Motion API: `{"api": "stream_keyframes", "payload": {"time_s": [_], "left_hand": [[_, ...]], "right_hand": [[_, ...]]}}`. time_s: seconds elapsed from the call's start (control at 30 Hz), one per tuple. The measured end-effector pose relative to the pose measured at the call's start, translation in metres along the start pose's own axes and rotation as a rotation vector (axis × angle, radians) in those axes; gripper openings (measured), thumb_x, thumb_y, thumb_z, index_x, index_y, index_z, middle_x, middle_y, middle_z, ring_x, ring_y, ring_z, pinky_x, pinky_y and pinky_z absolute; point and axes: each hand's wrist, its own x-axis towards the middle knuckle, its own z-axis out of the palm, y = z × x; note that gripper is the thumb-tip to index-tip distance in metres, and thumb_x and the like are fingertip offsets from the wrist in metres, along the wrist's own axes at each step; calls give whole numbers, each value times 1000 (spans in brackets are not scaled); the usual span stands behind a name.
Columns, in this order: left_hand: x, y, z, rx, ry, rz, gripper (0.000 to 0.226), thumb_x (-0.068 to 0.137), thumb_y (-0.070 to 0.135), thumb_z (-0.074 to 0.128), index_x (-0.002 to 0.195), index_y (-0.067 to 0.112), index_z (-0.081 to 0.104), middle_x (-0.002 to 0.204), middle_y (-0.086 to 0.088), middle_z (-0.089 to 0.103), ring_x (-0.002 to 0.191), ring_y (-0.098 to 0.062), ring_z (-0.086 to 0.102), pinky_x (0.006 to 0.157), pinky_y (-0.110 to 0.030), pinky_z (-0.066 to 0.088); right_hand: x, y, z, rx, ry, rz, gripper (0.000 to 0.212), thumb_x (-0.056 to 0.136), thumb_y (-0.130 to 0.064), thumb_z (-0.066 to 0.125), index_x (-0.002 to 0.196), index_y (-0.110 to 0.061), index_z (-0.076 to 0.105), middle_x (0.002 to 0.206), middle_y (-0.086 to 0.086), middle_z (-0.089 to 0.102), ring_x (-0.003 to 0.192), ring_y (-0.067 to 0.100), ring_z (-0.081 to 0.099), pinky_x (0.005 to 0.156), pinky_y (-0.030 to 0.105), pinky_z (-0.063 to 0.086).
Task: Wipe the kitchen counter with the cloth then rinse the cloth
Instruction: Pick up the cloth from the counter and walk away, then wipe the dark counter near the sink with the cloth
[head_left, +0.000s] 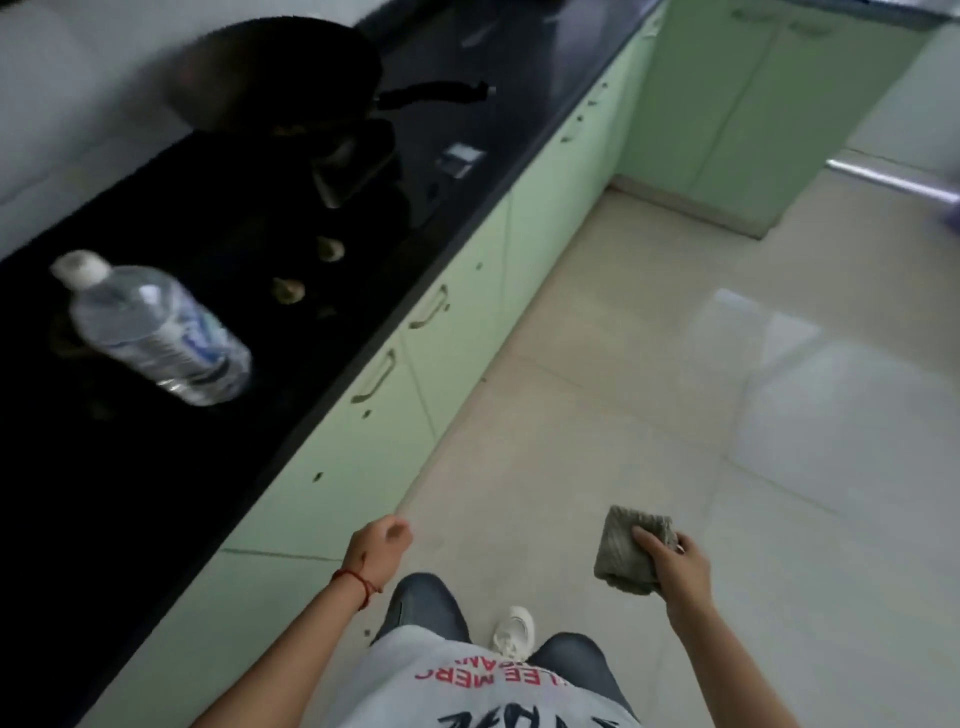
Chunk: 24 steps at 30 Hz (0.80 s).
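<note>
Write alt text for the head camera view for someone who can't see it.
A person's right hand holds a folded grey cloth above a pale tiled floor, beside a black kitchen counter bearing a clear plastic water bottle and black wok. The left hand holds nothing.

The left hand (382, 545) hangs low with its fingers loosely curled, holding nothing. The right hand (675, 564) is raised beside it, thumb and fingers pinching a folded grey cloth (631, 551).
</note>
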Motion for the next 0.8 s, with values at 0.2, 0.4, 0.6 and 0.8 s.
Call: {"api": "stream_keyframes", "payload": {"time_s": [0.2, 0.4, 0.6, 0.8], "left_hand": [[62, 60, 26, -21, -45, -119, 19, 75, 24, 56, 57, 19, 59, 64, -7, 63, 69, -24, 58, 64, -27, 43], [146, 125, 40, -27, -92, -180, 18, 88, 10, 52, 72, 12, 59, 66, -2, 61, 64, -21, 57, 52, -22, 36], [224, 237, 42, 34, -148, -184, 26, 87, 10, 51, 62, 14, 55, 66, -7, 60, 59, -19, 53, 53, -22, 35], [300, 393, 68, 105, -261, -21, 29, 89, 14, 52, 60, 16, 55, 63, -4, 58, 54, -16, 51, 49, -20, 33]], "right_hand": [[59, -6, -45, 114, 188, 146, 18, 75, -6, 72, 84, -5, 55, 94, 21, 60, 84, 32, 58, 71, 43, 51], [149, -70, -43, 181, 234, 144, 32, 75, -9, 73, 100, -1, 54, 100, 21, 60, 91, 35, 60, 81, 47, 52], [222, -154, -37, 213, 324, 153, 39, 74, -11, 73, 107, 1, 54, 109, 24, 61, 99, 38, 61, 85, 50, 53], [287, -222, -46, 259, 358, 162, 43, 75, -11, 73, 111, 2, 53, 113, 25, 60, 96, 36, 60, 80, 45, 52]]}}
